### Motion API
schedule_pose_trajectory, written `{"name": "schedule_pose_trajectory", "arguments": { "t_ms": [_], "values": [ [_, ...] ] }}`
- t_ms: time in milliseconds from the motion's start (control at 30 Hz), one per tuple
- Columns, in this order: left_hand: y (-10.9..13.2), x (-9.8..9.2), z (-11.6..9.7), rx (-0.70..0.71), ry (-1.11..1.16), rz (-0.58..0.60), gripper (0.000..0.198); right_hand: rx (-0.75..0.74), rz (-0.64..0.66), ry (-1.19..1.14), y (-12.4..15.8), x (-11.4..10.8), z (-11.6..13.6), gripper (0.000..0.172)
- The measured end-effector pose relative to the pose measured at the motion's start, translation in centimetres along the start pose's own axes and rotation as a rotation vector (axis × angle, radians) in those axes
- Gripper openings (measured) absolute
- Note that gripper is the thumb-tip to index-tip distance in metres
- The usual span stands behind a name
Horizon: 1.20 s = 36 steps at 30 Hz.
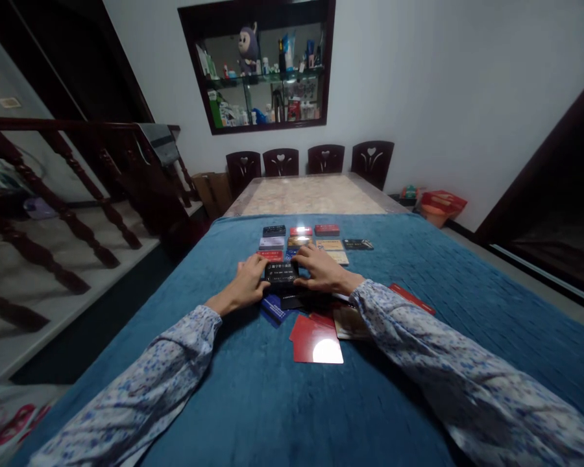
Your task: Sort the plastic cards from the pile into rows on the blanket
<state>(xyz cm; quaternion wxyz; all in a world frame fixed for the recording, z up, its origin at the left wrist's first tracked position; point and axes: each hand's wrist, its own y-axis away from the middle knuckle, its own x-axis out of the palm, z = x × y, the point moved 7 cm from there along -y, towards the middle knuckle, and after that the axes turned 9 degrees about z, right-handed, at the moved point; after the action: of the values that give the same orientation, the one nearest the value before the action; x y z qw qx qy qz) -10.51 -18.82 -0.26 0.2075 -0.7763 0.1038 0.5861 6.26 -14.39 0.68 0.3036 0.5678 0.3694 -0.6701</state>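
Observation:
Between my two hands is a stack of black cards (281, 275) with pale print on its top face. My left hand (246, 280) grips its left edge, fingers on top and thumb low. On the opposite edge my right hand (322, 271) holds it the same way. Loose cards lie just below: a blue card (274, 310), red cards (316, 338) with a bright glare spot, and a cream card (350, 323) partly under my right sleeve. Beyond my hands stand neat card stacks in rows, among them a black stack (274, 231) and a red stack (327, 230).
A blue cloth (199, 376) covers the near part of the long table (311, 193). One black card (358, 244) lies right of the rows, and a red card (413, 298) lies beside my right sleeve. Several dark chairs (281, 162) line the far end. A wooden railing (78, 123) runs on the left.

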Motion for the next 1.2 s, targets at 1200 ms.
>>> {"name": "schedule_pose_trajectory", "arguments": {
  "t_ms": [1200],
  "values": [
    [-11.7,-3.0,8.6,-0.134,-0.054,0.089,0.046,0.167,0.196,0.142,-11.0,-3.3,-6.5,0.044]
  ]
}}
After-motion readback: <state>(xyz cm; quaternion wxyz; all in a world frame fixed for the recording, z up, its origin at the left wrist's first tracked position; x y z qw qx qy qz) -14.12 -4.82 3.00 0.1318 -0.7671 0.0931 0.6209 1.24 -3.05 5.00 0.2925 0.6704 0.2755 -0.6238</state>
